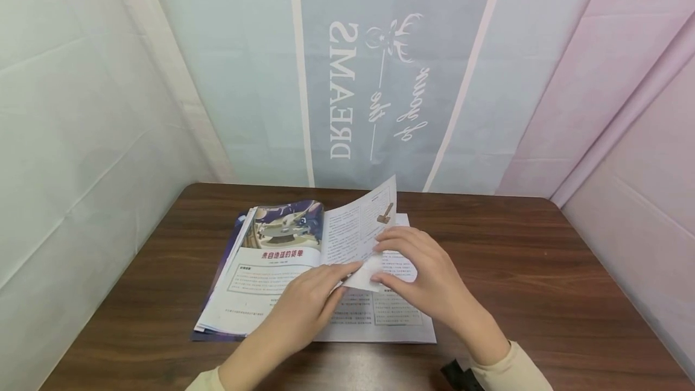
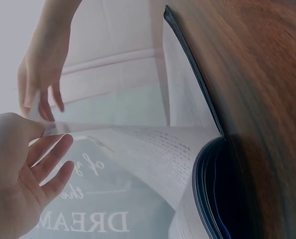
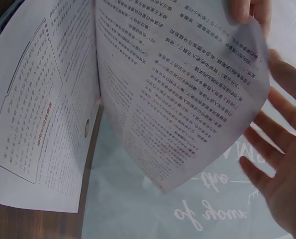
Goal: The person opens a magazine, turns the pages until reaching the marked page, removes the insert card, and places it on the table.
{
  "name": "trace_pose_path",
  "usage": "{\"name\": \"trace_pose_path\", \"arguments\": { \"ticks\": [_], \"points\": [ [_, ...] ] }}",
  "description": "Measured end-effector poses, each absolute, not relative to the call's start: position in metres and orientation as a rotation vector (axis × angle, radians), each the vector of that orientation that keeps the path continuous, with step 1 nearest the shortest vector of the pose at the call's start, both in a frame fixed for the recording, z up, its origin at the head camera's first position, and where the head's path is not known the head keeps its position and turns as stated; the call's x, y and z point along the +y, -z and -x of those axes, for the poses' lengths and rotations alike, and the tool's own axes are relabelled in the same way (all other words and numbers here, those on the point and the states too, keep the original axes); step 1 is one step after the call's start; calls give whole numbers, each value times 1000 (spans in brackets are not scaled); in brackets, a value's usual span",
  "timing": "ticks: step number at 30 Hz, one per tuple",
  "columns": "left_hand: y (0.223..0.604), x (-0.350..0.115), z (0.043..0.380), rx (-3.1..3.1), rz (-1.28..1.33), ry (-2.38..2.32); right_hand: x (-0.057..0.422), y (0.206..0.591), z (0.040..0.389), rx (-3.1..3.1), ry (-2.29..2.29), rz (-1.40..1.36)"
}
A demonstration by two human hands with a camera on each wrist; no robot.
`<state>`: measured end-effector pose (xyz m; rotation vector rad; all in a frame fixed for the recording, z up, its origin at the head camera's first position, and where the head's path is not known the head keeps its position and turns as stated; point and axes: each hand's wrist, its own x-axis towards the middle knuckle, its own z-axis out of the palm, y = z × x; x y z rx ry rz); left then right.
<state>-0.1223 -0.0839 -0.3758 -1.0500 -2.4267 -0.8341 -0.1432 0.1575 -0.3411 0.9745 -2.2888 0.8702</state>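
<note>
An illustrated magazine (image 1: 274, 276) lies spread on the table, with one page (image 1: 347, 225) raised from its right side. My left hand (image 1: 312, 300) pinches the near edge of that page between thumb and fingers, which also shows in the left wrist view, where the left hand (image 2: 13, 174) is at the lower left. Around the page's free edge is my right hand (image 1: 423, 270), its thumb and fingers spread apart. In the right wrist view the right hand (image 3: 287, 134) has loose fingers beside the printed page (image 3: 187, 99); firm contact cannot be made out.
The brown wooden table (image 1: 516, 258) carries the magazine near its middle. Behind it hangs a pale blue cloth (image 1: 260, 77) with mirrored lettering. A small black object (image 1: 460, 374) sits by the right sleeve (image 1: 513, 370) at the near edge.
</note>
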Motion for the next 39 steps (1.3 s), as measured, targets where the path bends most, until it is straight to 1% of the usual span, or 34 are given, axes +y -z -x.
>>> {"name": "trace_pose_path", "arguments": {
  "ticks": [8,16,24,39],
  "points": [
    [380,-92,124,-2423,937,885,159,342,140,-2167,-955,-964],
    [384,-108,124,-2444,800,845,168,349,138,-2263,-882,-927],
    [389,-123,121,-2609,654,798,183,359,135,-2340,-853,-843],
    [398,-157,119,-2670,556,748,203,382,128,-2554,-774,-725]
  ]
}}
